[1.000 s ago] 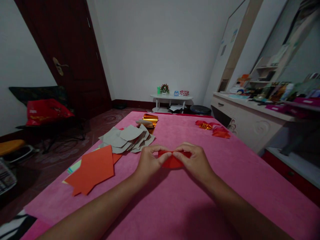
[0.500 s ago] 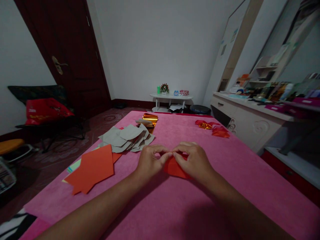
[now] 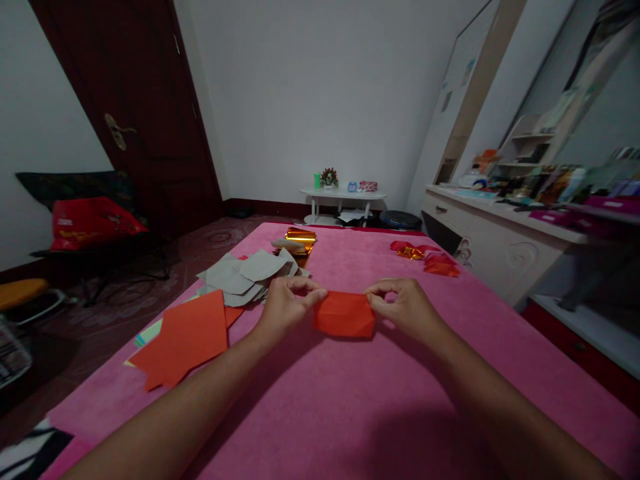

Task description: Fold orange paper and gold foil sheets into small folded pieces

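Spreading apart since a moment ago, the left hand (image 3: 286, 308) and right hand (image 3: 406, 305) narrowly pinch the orange-red paper (image 3: 345, 315) at ten and two o'clock respectively.

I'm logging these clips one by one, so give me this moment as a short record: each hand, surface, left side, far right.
Left hand: pinching the orange paper near its upper left corner
Right hand: pinching near its upper right corner
Surface: pink cloth, below the hands
Left side: larger orange sheets, with grey sheets and shiny gold foil beyond
Far right: red pieces and a gold piece
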Demonstrator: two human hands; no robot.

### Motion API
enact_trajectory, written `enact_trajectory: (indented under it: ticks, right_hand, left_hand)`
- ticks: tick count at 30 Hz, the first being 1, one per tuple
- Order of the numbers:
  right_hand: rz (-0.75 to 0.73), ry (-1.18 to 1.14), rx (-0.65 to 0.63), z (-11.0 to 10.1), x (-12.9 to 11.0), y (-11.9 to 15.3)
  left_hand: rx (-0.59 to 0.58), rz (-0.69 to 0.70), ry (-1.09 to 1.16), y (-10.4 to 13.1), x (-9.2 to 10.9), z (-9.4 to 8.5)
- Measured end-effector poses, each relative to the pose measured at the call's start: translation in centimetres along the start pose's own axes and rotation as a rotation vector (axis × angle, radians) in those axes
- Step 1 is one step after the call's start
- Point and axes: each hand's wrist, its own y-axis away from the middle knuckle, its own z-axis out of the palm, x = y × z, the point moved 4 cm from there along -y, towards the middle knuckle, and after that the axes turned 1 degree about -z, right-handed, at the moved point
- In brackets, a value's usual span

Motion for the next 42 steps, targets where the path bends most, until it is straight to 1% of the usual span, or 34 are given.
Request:
enact_trajectory:
  ticks: [3, 4, 7, 9, 12, 14, 16, 17, 19, 22, 25, 28, 31, 37, 42]
  right_hand:
    - [0.018, 0.039, -0.01, -0.7, 0.8, -0.3]
    - [0.029, 0.059, 0.006, -1.0, 1.2, -0.4]
    - [0.086, 0.083, 0.113, -1.7, 2.0, -0.6]
    - [0.087, 0.008, 0.153, -1.6, 1.9, -0.6]
    - [0.058, -0.14, 0.089, -0.4, 1.1, -0.5]
    - [0.077, -0.159, 0.03, 0.3, 0.6, -0.3]
    - [0.094, -0.115, 0.0, 0.7, 0.3, -0.1]
    - [0.093, -0.078, -0.008, 0.8, 0.2, 0.0]
    - [0.065, 0.004, -0.02, 1.1, -0.2, 0.3]
    - [-0.035, 0.104, -0.071, 1.8, -1.4, 0.7]
    - [-0.127, 0.162, -0.081, 2.4, -2.6, 1.2]
    - [-0.165, 0.166, -0.061, 2.5, -3.2, 1.3]
    - [-0.16, 0.124, -0.029, 2.1, -3.0, 1.2]
    - [0.012, -0.064, 0.002, 0.3, -1.5, 0.3]
    - [0.059, -0.109, 0.021, -1.5, -0.5, -0.2]
  left_hand:
    - [-0.008, -0.005, 0.005, -0.3, -0.3, -0.2]
    - [-0.007, -0.01, 0.014, -0.4, -0.4, -0.3]
    - [0.007, -0.05, 0.063, -0.7, -0.9, -0.7]
    - [0.004, -0.078, 0.087, -0.8, -1.2, -0.9]
    - [-0.015, -0.097, 0.101, -0.9, -1.4, -0.7]
    - [-0.024, -0.092, 0.103, -0.9, -1.5, -0.5]
    - [-0.047, -0.046, 0.057, -0.8, -1.3, -0.2]
    - [-0.063, -0.002, 0.001, -0.7, -1.0, -0.1]
    - [-0.093, 0.132, -0.162, -0.3, -0.1, 0.3]
    - [-0.147, 0.344, -0.405, 0.8, 1.9, 1.4]
    - [-0.16, 0.45, -0.557, 1.8, 3.4, 2.2]
    - [-0.133, 0.486, -0.617, 2.0, 4.0, 2.3]
    - [-0.11, 0.484, -0.618, 1.7, 3.8, 2.0]
    - [-0.031, 0.472, -0.548, 0.7, 3.0, 0.5]
    - [-0.018, 0.472, -0.509, -0.1, 2.5, -0.6]
